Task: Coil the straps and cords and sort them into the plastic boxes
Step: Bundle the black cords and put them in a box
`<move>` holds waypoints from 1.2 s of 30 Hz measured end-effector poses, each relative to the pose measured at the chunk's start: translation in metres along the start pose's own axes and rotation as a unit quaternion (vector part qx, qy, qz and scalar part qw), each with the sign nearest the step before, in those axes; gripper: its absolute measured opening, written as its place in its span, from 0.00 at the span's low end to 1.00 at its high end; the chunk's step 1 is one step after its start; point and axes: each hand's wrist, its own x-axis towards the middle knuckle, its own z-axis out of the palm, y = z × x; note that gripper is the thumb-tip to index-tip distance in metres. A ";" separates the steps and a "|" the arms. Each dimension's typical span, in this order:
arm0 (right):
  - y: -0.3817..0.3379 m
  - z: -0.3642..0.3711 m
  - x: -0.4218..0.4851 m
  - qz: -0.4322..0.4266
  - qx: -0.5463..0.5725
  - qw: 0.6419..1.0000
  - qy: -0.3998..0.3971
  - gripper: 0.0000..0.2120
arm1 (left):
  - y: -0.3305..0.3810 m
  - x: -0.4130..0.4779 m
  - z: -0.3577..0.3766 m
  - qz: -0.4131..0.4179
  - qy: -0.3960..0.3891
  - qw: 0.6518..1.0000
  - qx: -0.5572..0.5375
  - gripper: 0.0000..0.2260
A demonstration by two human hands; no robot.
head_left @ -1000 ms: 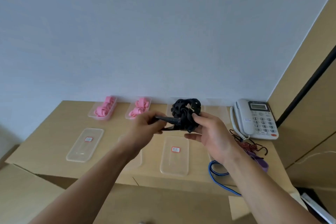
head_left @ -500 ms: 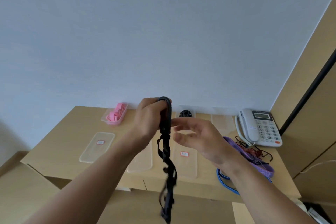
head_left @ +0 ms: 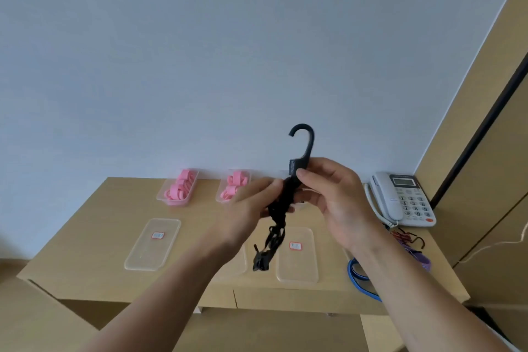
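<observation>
The right hand point(head_left: 334, 197) pinches the black cord point(head_left: 276, 233) just under its upright hook point(head_left: 309, 148). The left hand point(head_left: 251, 206) grips it lower, and its tail dangles between them above the counter point(head_left: 94, 237).

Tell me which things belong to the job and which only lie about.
Job: black cord with plastic hook; clear plastic boxes of pink coiled straps; clear plastic lids; blue flat strap; purple woven strap.
Lying about: grey desk telephone.

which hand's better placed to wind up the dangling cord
Left, probably: the left hand grips the black cord lower, nearest its hanging tail; the right hand pinches the hook end.
</observation>
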 end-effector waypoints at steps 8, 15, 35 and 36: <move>-0.003 -0.008 0.000 -0.172 -0.197 0.965 0.026 0.12 | -0.013 0.012 0.005 -0.036 -0.053 0.992 -0.104 0.14; 0.004 -0.024 -0.004 -0.384 -0.442 0.807 0.078 0.13 | -0.014 0.019 0.013 -0.102 -0.141 0.957 -0.233 0.32; -0.001 -0.020 -0.001 -0.002 -0.134 0.991 -0.029 0.08 | -0.013 0.018 0.016 -0.096 -0.131 0.959 -0.234 0.19; -0.001 -0.019 0.000 -0.003 -0.124 0.992 -0.018 0.08 | -0.015 0.019 0.015 -0.116 -0.130 0.953 -0.248 0.23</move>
